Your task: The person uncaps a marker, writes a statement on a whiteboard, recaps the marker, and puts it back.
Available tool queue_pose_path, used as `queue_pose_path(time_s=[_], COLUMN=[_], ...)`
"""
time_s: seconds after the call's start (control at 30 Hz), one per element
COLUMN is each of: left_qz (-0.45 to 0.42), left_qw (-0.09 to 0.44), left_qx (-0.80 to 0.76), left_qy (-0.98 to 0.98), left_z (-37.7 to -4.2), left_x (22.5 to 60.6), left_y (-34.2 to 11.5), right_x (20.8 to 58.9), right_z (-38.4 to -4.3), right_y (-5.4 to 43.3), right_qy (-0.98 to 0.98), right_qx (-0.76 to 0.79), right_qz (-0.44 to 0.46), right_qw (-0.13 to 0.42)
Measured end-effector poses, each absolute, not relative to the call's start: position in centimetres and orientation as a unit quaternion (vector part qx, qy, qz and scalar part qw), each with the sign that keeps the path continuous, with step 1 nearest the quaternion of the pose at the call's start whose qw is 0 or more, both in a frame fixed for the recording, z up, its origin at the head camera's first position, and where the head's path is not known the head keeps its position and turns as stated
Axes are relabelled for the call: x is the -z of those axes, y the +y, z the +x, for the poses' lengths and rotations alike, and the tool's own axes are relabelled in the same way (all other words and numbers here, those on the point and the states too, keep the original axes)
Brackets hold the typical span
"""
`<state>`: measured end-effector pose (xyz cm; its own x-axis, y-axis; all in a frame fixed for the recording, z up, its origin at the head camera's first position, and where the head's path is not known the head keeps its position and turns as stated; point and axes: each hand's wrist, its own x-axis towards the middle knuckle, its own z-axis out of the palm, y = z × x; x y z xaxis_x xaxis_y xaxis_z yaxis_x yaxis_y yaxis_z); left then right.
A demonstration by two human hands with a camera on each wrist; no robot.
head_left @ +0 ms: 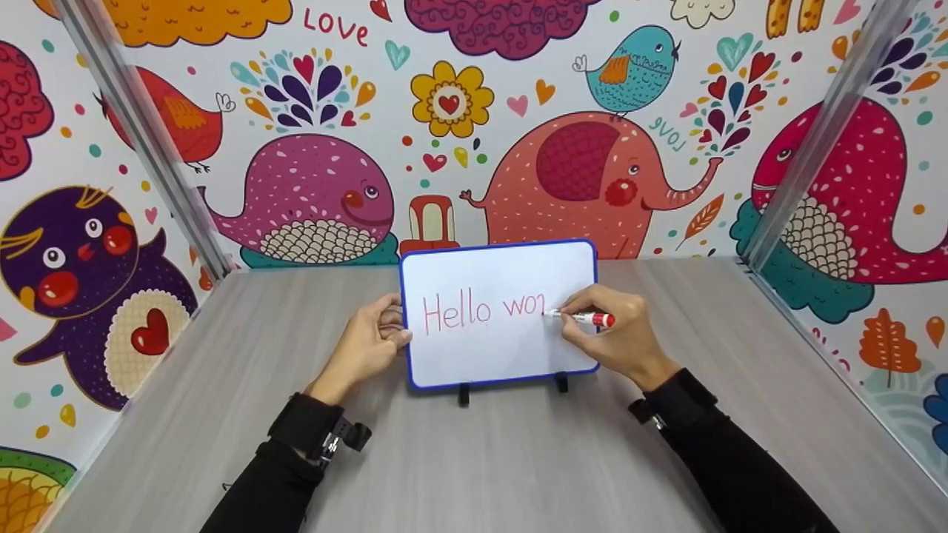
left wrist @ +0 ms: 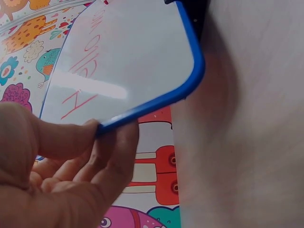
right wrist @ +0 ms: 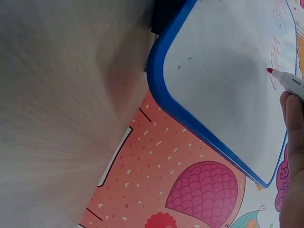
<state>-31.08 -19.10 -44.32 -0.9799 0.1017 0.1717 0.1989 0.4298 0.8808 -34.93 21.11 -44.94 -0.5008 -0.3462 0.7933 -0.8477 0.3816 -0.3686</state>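
Observation:
A small whiteboard [head_left: 489, 355] with a blue frame stands propped up on the table, with "Hello wo" and part of another letter in red on it. My left hand [head_left: 370, 333] grips its left edge; in the left wrist view the thumb lies on the frame and the fingers [left wrist: 118, 156] curl behind. My right hand [head_left: 618, 329] pinches a white marker [head_left: 585, 317] with a red end. The marker's red tip [right wrist: 270, 70] touches the board at the last letter in the right wrist view.
Two black feet [head_left: 464, 394] support the board on the grey wood-grain table [head_left: 474, 466]. Walls printed with cartoon animals, such as an elephant [head_left: 563, 185], enclose the back and sides. Metal posts [head_left: 803, 192] stand at the corners.

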Motion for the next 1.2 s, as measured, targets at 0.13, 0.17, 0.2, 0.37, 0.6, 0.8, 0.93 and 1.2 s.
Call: queue_pose_path(time_s=[0.13, 0.17, 0.2, 0.37, 0.6, 0.8, 0.93, 1.2], left_qz=[-0.092, -0.093, -0.095, -0.098, -0.094, -0.097, -0.095, -0.089], left_qw=[0.049, 0.05, 0.051, 0.051, 0.054, 0.056, 0.056, 0.058], left_qx=[0.527, 0.527, 0.528, 0.529, 0.523, 0.518, 0.52, 0.524], left_qy=[-0.844, -0.843, -0.843, -0.842, -0.846, -0.848, -0.847, -0.845], left_z=[-30.95, -30.91, -30.88, -30.77, -31.03, -31.11, -31.08, -30.96], left_x=[44.25, 44.21, 44.19, 44.03, 44.21, 44.25, 44.24, 44.35], left_y=[-19.1, -19.08, -19.07, -19.04, -19.04, -18.98, -19.07, -18.99], right_x=[44.93, 44.92, 44.92, 44.85, 44.85, 44.87, 44.92, 44.76], right_z=[-35.03, -35.05, -35.07, -35.1, -35.06, -35.16, -35.16, -35.17], right_y=[21.12, 21.13, 21.13, 21.06, 21.15, 21.21, 21.22, 21.23], right_qy=[-0.769, -0.768, -0.768, -0.765, -0.763, -0.757, -0.758, -0.758], right_qx=[-0.392, -0.391, -0.39, -0.386, -0.385, -0.394, -0.395, -0.39], right_qz=[0.388, 0.388, 0.387, 0.38, 0.357, 0.343, 0.34, 0.342], right_qw=[0.323, 0.326, 0.329, 0.349, 0.377, 0.392, 0.393, 0.397])
